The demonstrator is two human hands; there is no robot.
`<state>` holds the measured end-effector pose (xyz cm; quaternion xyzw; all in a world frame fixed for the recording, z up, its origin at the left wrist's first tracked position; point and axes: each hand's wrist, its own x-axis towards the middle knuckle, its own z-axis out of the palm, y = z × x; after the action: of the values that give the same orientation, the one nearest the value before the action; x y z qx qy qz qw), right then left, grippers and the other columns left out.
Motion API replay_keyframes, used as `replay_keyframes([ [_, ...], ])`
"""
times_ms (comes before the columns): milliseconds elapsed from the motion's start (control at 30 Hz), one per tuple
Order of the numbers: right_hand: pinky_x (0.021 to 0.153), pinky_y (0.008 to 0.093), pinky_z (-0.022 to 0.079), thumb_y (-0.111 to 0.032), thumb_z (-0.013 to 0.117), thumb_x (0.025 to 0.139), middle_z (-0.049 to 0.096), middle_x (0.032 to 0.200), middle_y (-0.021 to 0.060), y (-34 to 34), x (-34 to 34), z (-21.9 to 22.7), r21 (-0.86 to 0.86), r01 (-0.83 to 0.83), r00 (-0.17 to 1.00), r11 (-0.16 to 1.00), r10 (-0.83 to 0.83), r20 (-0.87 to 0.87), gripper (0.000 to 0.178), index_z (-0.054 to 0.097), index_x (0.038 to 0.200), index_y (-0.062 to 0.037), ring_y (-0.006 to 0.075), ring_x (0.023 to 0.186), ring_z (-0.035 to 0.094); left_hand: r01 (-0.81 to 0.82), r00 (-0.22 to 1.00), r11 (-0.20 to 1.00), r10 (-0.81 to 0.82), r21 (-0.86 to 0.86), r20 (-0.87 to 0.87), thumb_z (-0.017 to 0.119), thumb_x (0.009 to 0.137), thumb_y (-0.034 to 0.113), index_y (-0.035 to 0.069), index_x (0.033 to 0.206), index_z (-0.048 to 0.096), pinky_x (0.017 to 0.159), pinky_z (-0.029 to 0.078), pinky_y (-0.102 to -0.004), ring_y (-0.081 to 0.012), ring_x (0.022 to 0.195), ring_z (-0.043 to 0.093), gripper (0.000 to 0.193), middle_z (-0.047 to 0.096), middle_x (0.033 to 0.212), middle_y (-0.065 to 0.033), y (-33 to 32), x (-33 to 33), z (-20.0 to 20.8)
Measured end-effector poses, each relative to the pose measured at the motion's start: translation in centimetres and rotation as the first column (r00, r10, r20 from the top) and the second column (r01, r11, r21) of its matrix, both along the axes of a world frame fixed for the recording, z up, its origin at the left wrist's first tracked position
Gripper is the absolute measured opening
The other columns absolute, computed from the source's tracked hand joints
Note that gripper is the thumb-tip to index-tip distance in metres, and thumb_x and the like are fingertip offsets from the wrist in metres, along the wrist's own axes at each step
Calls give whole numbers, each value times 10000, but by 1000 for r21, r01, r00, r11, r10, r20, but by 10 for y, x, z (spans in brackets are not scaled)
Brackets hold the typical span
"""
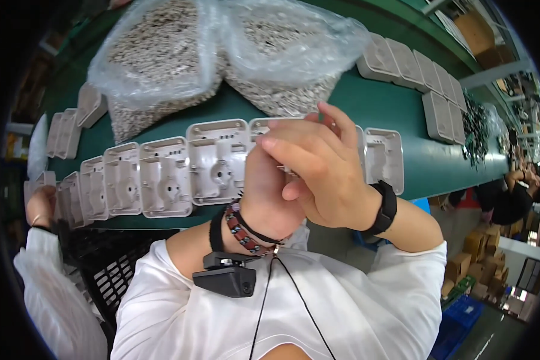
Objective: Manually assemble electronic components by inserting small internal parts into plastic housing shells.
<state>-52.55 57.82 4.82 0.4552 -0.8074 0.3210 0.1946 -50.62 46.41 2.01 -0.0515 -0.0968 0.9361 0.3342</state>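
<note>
My left hand [267, 195] is raised in front of my chest, partly covered by my right hand; its fingers are mostly hidden. My right hand [327, 168] lies across it with curved fingers and the thumb tucked below. A tiny pale bit shows between the two hands, too small to name. Behind them stands a row of pale grey plastic housings [219, 163], open side up, with posts and a hole inside. The nearest of these, a housing [261, 125], is partly covered by my hands.
Two clear plastic bags [162, 90] full of small pale parts stand at the back of the green table [378, 108]. More housings [396, 63] are lined up at the right, near dark parts [477, 132]. Another person's hand [41, 205] touches a housing at the far left. A black crate [111, 282] stands below.
</note>
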Motion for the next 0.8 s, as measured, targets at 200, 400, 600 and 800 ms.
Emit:
replay_keyframes([
  [200, 975, 528, 181, -290, 360, 925, 588, 1062, 133, 29, -7, -5, -179, 64, 981, 982, -29, 191, 331, 493, 1107, -47, 271, 1033, 549, 115, 988, 889, -54, -443, 148, 402, 908, 295, 124, 1103, 507, 848, 431, -282, -113, 1000, 522, 281, 539, 1057, 8, 27, -3, 0],
  [400, 923, 386, 300, -317, 350, 906, 583, 979, 76, 47, -11, -18, -213, 144, 943, 966, -68, 327, 349, 492, 1089, -56, 242, 933, 542, 160, 976, 788, -34, -595, 217, 415, 912, 299, 109, 1016, 516, 674, 453, -241, -90, 821, 554, 239, 553, 938, 12, 44, -14, 9],
  [600, 763, 273, 369, -418, 321, 927, 507, 812, 48, 92, -29, -22, -869, 63, 273, 491, 829, 488, 441, 467, 1099, -38, 194, 799, 480, 294, 797, 779, -519, -553, -308, 441, 908, 259, 72, 942, 486, 419, 237, -181, -42, 536, 355, 196, 449, 758, 24, 25, -19, -9],
  [800, 767, 281, 366, -414, 367, 919, 525, 887, 86, 86, -13, -36, -916, 237, 475, 324, 783, 400, 477, 413, 1143, 5, 154, 854, 469, -73, 722, 535, -553, -842, -415, 502, 867, 186, 46, 954, 476, 411, 256, -191, -40, 515, 341, 167, 425, 675, 28, 32, -23, 8],
])
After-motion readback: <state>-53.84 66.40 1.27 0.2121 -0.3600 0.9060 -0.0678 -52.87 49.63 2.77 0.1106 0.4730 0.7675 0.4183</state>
